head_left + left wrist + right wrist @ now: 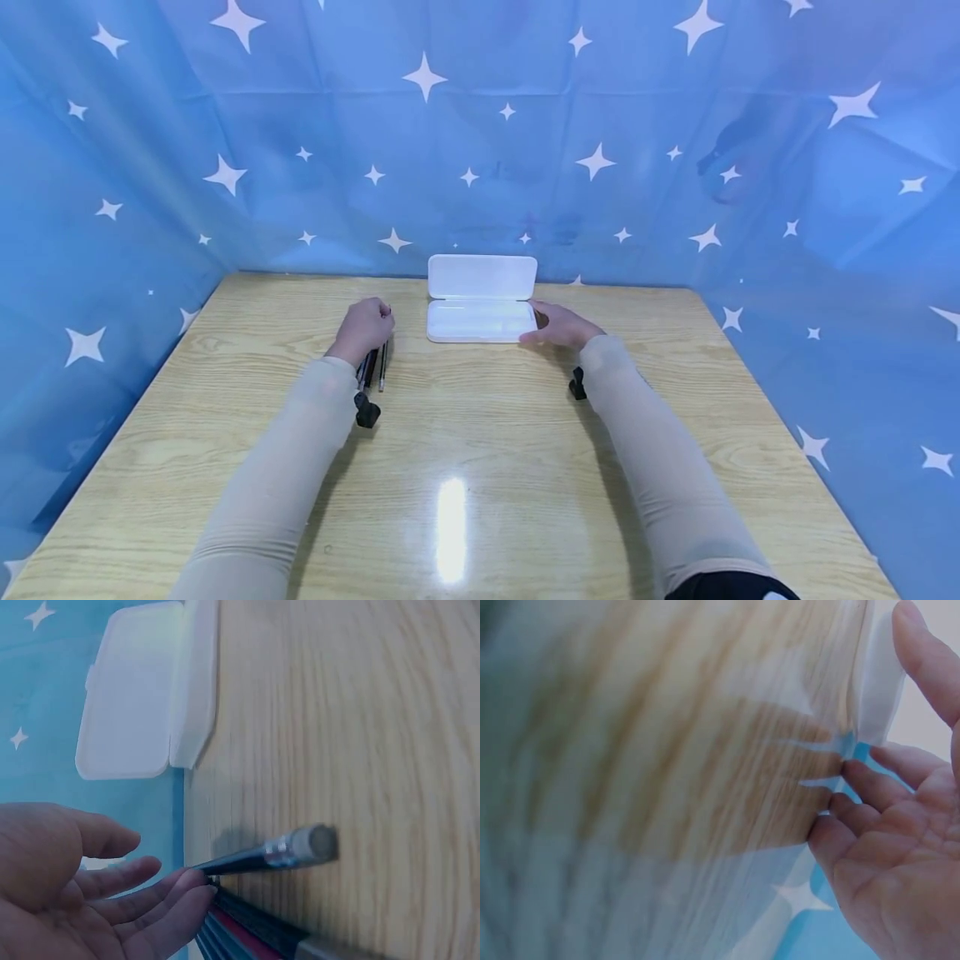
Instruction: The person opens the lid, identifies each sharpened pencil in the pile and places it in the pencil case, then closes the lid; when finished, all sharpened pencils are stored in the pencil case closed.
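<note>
An open white pencil case (482, 321) lies at the back of the table, its lid (482, 277) raised against the curtain. My right hand (558, 325) holds its right end, thumb at the front corner and fingers at the rear. The right wrist view shows those fingers (874, 784) with their tips down at the tabletop. To the left of the case, my left hand (363, 327) grips a dark pencil (262, 857), whose eraser end points back toward the wrist. Several other dark pencils or pens (247, 930), one reddish, lie beneath that hand, partly hidden.
The wooden table (480, 433) reaches back to a blue curtain (495, 133) with white stars, which also hangs along both sides. A bright light reflection (452, 529) shows near the front. Small black devices (366, 410) are worn at the wrists.
</note>
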A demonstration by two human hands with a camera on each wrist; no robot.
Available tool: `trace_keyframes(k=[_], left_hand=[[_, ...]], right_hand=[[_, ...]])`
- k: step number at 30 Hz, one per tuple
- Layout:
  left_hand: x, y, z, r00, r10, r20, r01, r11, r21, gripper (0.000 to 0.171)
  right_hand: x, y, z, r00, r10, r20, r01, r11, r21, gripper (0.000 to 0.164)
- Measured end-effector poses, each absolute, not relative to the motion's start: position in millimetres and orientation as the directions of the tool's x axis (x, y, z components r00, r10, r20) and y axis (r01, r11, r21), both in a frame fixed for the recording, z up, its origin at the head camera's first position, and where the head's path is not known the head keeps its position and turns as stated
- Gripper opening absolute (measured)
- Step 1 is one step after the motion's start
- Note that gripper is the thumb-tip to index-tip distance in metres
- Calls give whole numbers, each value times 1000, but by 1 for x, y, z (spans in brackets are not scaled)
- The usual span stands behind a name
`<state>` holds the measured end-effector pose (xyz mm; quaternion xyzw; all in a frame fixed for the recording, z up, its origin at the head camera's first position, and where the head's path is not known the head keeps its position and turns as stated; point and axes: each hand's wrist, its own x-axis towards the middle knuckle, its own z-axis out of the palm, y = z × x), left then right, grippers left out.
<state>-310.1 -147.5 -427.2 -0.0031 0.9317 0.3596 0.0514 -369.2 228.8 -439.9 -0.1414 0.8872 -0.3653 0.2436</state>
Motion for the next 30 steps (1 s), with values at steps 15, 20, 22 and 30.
trace_keyframes(k=[15, 20, 22, 30], left_hand=[[-309, -130, -431, -979, 116, -168, -17, 776, 631, 41], [-309, -124, -432, -976, 121, -180, -5, 817, 577, 47], [-309, -123, -433, -973, 122, -193, -7, 829, 560, 49], [-312, -118, -431, -959, 103, -265, -66, 825, 561, 50]], right_hand=[[-371, 227, -439, -847, -402, -347, -65, 727, -683, 98], [-372, 226, -439, -852, -377, -362, -50, 748, -661, 98], [-373, 226, -440, -854, -369, -367, -47, 757, -652, 99], [-367, 227, -437, -844, -402, -356, -60, 730, -681, 97]])
